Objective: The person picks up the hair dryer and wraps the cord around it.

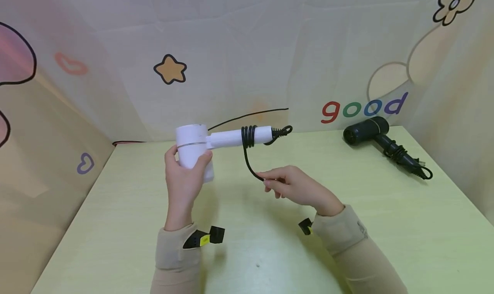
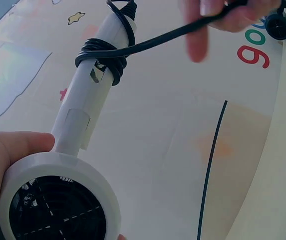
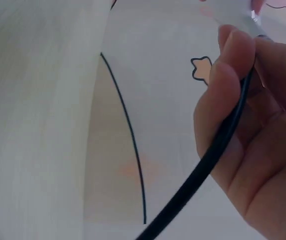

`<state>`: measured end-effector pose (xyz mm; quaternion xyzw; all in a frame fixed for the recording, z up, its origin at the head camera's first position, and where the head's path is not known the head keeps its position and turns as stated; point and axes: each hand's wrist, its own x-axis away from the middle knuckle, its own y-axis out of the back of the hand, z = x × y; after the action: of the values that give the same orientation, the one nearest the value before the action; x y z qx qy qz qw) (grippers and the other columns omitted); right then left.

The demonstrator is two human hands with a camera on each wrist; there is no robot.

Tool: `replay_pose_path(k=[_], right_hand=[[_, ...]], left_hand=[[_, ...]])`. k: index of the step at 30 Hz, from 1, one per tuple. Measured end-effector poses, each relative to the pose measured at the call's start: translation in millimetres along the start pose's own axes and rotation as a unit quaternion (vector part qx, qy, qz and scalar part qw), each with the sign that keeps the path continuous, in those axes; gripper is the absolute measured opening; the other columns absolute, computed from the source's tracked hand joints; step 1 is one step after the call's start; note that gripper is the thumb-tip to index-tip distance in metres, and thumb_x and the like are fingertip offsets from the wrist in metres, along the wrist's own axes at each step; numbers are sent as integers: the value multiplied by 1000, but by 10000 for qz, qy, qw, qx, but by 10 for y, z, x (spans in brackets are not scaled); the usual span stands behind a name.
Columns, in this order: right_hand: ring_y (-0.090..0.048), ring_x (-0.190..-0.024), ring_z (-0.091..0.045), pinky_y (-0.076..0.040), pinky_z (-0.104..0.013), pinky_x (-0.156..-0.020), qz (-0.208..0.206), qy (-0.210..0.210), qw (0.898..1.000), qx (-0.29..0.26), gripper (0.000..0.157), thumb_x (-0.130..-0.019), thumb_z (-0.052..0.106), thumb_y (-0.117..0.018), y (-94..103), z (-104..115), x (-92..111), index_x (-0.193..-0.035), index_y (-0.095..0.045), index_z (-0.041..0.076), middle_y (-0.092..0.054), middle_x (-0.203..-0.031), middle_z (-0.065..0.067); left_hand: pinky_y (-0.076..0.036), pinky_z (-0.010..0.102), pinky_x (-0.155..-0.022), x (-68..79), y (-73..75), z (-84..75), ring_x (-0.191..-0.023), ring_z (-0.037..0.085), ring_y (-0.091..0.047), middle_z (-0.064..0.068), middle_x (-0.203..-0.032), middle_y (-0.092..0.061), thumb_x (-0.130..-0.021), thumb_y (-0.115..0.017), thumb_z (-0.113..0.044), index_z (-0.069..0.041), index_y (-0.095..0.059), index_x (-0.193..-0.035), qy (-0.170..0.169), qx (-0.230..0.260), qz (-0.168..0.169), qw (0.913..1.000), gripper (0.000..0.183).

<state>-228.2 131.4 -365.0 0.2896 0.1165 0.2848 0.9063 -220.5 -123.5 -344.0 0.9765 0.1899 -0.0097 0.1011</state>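
Note:
My left hand (image 1: 184, 180) grips the barrel of a white hair dryer (image 1: 227, 139), thumb on the near side. The dryer is held up over the table, its handle pointing right. Several turns of black cord (image 1: 248, 163) are wound round the handle, and a loop of cord sticks out past its end. A length hangs from the coil to my right hand (image 1: 289, 184), which pinches it between thumb and fingers. In the left wrist view, the round black grille (image 2: 58, 210) of the dryer faces the camera. The right wrist view shows the cord (image 3: 190, 185) running across the curled fingers (image 3: 215, 100).
A black hair dryer (image 1: 366, 131), its cord bundled round the handle, lies at the table's back right. The pale table (image 1: 115, 225) ends at a printed cloth backdrop (image 1: 239, 62), with cloth also along both sides. Small black devices (image 1: 217, 234) are strapped at both wrists.

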Motion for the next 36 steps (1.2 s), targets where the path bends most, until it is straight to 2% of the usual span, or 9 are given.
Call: replay_pose_path(k=[5,9,14,22,27,36], right_hand=[[-57,-65,-17,-52,-30,-61,184,-283,9991,-254,25,-96,15,-55,41,-94,-33,-115,-66,5,-62,-80,-5],[-56,-64,-18,-53,-31,-59,289,-460,9981,-278,23,-96,18,-55,68,-181,-46,-110,-68,5,-62,-80,-9],[-54,-59,-18,-51,-30,-54,205,-550,9982,-100,23,-96,19,-56,111,-302,-59,-107,-68,3,-62,-79,-11],[-54,-59,-22,-51,-31,-56,-245,-904,9956,94,26,-95,24,-57,222,-427,-57,-102,-67,1,-60,-78,-15],[-51,-56,-18,-47,-29,-55,-628,-1075,9921,121,27,-94,26,-58,295,-456,-36,-99,-66,1,-57,-74,-9],[-48,-55,-17,-37,-26,-50,-1245,-1330,9832,152,26,-94,27,-59,377,-438,18,-96,-65,3,-55,-69,-6]], left_hand=[[-53,36,-67,14,10,-22,-97,27,-58,12,-117,-51,-80,-72,-37,-16,-29,-140,154,188,186,9995,76],[-54,35,-61,9,49,-35,-96,28,-58,13,-117,-51,-81,-71,-38,-15,-29,-140,312,331,181,9988,76],[-55,36,-61,-3,90,-43,-98,28,-57,14,-119,-50,-81,-71,-39,-15,-28,-141,426,372,208,9982,78],[-55,35,-60,-15,94,-51,-101,31,-56,14,-124,-48,-82,-70,-38,-14,-27,-141,535,372,556,9963,76],[-56,37,-61,-4,94,-57,-101,31,-56,14,-124,-49,-82,-71,-36,-15,-27,-142,573,273,877,9941,77],[-55,36,-62,32,99,-75,-97,30,-57,16,-118,-52,-81,-73,-31,-16,-32,-139,353,243,1305,9905,73]])
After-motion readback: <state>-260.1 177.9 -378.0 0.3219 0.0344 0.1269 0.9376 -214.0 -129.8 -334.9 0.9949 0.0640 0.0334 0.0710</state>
